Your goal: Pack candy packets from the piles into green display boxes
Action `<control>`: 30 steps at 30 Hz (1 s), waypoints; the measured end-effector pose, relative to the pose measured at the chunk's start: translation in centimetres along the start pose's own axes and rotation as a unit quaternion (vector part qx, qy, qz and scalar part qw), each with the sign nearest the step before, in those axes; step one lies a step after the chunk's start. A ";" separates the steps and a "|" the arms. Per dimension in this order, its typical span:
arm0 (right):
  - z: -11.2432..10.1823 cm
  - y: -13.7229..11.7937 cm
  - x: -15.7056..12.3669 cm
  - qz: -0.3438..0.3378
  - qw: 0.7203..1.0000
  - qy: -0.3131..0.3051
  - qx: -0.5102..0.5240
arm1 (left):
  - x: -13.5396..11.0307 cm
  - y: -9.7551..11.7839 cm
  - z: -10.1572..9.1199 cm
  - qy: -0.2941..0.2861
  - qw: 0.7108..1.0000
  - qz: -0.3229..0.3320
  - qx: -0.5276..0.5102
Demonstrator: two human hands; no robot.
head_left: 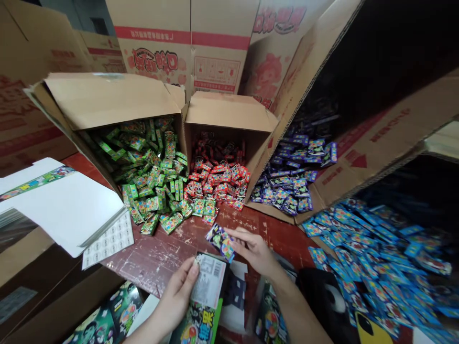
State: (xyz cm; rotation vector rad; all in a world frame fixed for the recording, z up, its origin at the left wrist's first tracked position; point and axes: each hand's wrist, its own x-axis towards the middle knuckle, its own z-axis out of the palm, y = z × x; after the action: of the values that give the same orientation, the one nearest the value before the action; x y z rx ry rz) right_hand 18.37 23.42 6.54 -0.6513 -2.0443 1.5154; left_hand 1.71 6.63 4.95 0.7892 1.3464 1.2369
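My left hand [181, 282] is closed on the side of a black and green printed carton [201, 322], thumb pressed near its pale label panel [210, 277]. In my right hand [256, 251], thumb and fingers pinch a purple candy packet [221, 241] just above the carton's top edge. I cannot tell whether it is one packet or a few stacked together. Beyond my hands, green packets [154, 181], red packets [218, 179] and purple packets [287, 181] spill from cardboard boxes lying on their sides. Blue packets [366, 253] lie heaped to the right.
A white card stack [68, 205] and a sticker sheet [109, 241] lie at left on the red tabletop [143, 265]. More printed cartons [107, 317] are at lower left. A black object [322, 296] and a yellow item [373, 329] sit right of my forearm. Large cartons [154, 48] stand behind.
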 end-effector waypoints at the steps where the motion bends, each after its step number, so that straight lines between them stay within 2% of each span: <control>1: -0.3 -0.6 0.0 -0.007 1.000 -0.030 -0.001 | 0.0 0.0 0.2 -0.013 1.000 0.004 0.001; 4: -0.2 -1.7 0.1 -0.019 0.997 -0.069 0.024 | 0.0 0.2 0.7 -0.033 0.999 0.013 -0.010; 6: 0.2 -1.8 0.4 0.000 0.998 -0.055 0.035 | 0.0 0.5 0.7 -0.027 0.999 0.012 -0.014; 9: 0.9 -1.3 1.1 0.028 0.995 0.060 0.080 | 0.0 0.7 0.4 0.006 1.000 0.016 0.007; 11: 1.5 -0.7 1.5 0.029 0.979 0.145 0.137 | 0.1 0.6 0.1 0.020 0.999 0.020 0.017; 14: 2.6 0.3 1.6 0.027 0.967 0.190 0.170 | 0.3 0.3 -0.2 0.025 1.000 0.014 0.010; 17: 2.7 1.5 1.0 0.016 0.982 0.161 0.100 | 0.5 -0.1 -0.3 0.054 0.998 0.011 -0.001; 20: 1.6 1.5 0.0 0.023 0.999 0.043 0.024 | 0.5 -0.5 -0.1 0.040 0.999 0.007 -0.001; 22: 0.9 0.6 -0.5 0.029 0.998 -0.049 -0.005 | 0.6 -0.7 0.1 0.012 1.000 0.014 -0.006; 25: 0.9 -1.0 -0.7 0.004 0.992 -0.121 -0.033 | 0.7 -1.0 0.3 0.007 0.999 0.023 -0.038; 27: 1.5 -1.4 0.3 -0.019 0.993 -0.113 -0.035 | 0.9 -1.2 0.2 0.022 0.998 0.023 -0.054; 30: 3.1 -0.2 4.7 -0.021 0.998 0.018 -0.053 | 1.1 -1.6 -0.6 0.059 0.996 0.044 -0.052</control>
State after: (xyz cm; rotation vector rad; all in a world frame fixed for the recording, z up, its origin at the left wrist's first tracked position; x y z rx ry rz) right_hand 12.75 24.18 6.53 -0.6665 -2.1081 1.3688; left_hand 1.26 7.18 3.06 0.7184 1.3408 1.4303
